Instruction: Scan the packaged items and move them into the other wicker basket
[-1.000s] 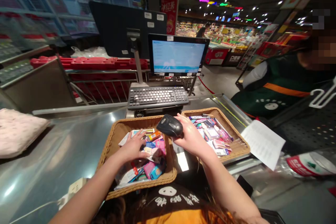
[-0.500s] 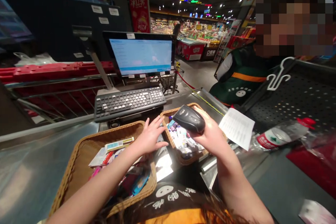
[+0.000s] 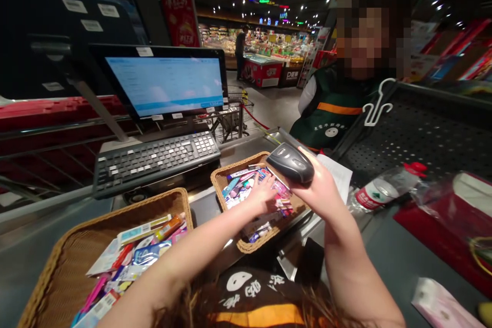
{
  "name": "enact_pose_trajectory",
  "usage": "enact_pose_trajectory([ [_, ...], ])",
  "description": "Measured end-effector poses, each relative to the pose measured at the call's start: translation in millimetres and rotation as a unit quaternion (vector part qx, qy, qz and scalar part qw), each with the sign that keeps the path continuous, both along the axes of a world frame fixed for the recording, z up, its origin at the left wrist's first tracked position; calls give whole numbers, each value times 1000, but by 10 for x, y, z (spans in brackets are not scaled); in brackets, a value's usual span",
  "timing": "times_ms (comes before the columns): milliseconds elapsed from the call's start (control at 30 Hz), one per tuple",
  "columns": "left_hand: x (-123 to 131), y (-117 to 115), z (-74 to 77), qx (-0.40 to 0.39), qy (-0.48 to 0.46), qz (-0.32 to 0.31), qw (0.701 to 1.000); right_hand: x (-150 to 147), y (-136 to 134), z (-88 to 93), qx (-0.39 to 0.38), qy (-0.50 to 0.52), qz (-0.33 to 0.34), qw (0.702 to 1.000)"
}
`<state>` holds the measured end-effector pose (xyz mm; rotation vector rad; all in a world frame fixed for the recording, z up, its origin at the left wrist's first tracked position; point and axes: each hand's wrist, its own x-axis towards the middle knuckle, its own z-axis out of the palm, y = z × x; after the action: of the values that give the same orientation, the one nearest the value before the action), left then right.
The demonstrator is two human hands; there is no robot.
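My right hand (image 3: 323,192) is wrapped round a black handheld barcode scanner (image 3: 291,162), held above the right wicker basket (image 3: 223,177). My left hand (image 3: 263,195) reaches across into that basket and rests on the small colourful packets (image 3: 240,187) inside; its fingers lie among them and I cannot make out whether they grip anything. A second wicker basket (image 3: 77,238) with more small packets (image 3: 142,248) sits at the lower left on the metal counter.
A keyboard (image 3: 154,159) and a lit screen (image 3: 165,84) stand behind the baskets. A person in a green vest (image 3: 330,113) stands across the counter. A sheet of paper (image 3: 340,177), a plastic bottle (image 3: 384,189) and a black perforated panel (image 3: 418,138) lie to the right.
My left hand moved from the left basket across to the right basket. The view swung to the right, and the scanner stayed in my right hand.
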<state>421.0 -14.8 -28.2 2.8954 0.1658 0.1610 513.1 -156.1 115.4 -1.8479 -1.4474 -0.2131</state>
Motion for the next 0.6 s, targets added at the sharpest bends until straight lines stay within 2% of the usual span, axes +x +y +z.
enact_pose_trajectory([
  [133,163,-44,-156,17,22,15,1000,117,-48,-42,13,4,1,1000],
  [367,196,-38,-269,43,31,19,998,274,-7,-173,0,10,-29,1000],
  [500,164,19,-270,54,33,-10,998,293,35,-248,1,19,-32,999],
  [600,96,77,-191,60,27,-40,997,305,51,-284,1,20,-25,999],
])
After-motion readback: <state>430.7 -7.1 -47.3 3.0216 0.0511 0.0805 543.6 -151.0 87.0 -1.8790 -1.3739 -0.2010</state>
